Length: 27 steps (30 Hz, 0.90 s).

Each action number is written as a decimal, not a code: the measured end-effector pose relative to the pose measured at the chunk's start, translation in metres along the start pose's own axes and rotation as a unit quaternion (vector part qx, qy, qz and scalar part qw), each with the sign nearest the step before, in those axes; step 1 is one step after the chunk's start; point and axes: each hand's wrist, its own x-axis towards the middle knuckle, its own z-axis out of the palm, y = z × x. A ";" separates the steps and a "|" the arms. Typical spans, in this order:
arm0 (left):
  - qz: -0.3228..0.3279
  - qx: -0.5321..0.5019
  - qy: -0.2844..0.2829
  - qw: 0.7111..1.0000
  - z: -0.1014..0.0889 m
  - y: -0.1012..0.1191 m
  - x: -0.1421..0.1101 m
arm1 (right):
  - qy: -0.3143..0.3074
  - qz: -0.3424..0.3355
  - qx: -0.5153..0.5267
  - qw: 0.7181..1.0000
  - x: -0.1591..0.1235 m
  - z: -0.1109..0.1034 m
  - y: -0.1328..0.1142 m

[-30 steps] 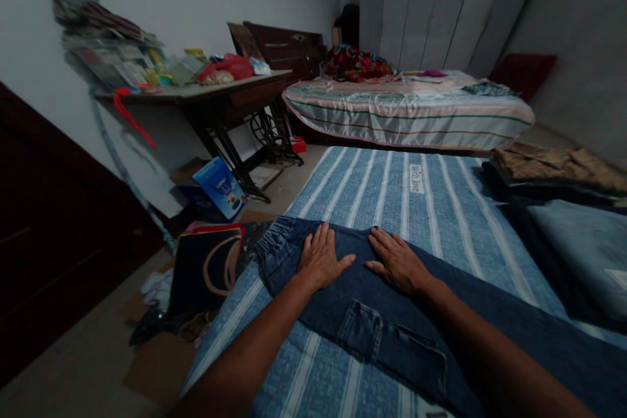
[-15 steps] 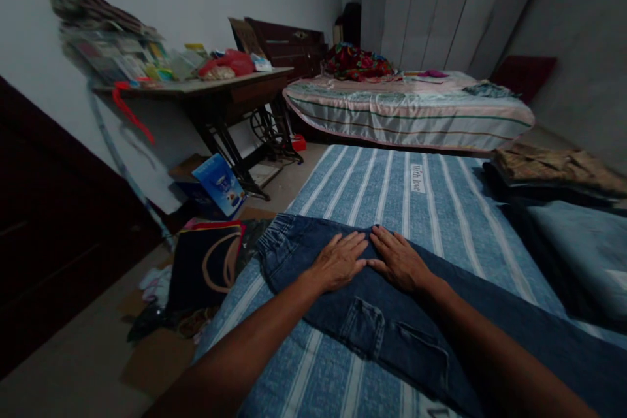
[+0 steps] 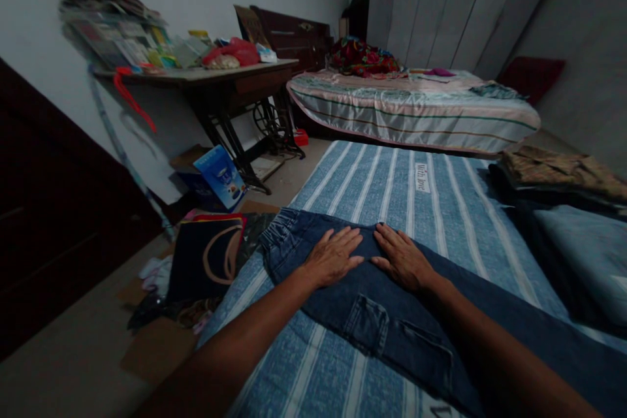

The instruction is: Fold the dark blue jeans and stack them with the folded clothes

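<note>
A pair of dark blue jeans (image 3: 337,307) lies flat across the bed, its gathered elastic waist at the left and its legs running off to the lower right. A cargo pocket and a second pocket show on the near side. My left hand (image 3: 334,256) rests palm down on the denim, fingers stretched out, between the waist and the middle. Just right of it my right hand (image 3: 402,257) also lies flat on the jeans near their far edge, fingers extended. A small gap separates the two hands. Under the jeans is a blue and white striped bed sheet (image 3: 382,176).
Folded clothes (image 3: 582,241) are stacked at the bed's right side. On the left floor stand a dark bag (image 3: 200,261) with a tan handle and a blue box (image 3: 220,176). Behind are a cluttered sewing machine table (image 3: 196,75) and a second bed (image 3: 406,104).
My left hand has slid right along the jeans towards my right hand, then drawn slightly back. My right hand stays nearly in place. The view has shifted a little.
</note>
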 end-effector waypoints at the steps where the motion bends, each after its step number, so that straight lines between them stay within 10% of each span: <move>1: -0.001 -0.001 -0.006 1.000 -0.001 -0.001 -0.001 | 0.000 -0.001 -0.001 1.000 0.000 0.000 0.000; 27: -0.110 0.054 -0.015 0.992 -0.007 -0.015 -0.021 | -0.004 -0.002 0.011 1.000 0.000 -0.005 0.001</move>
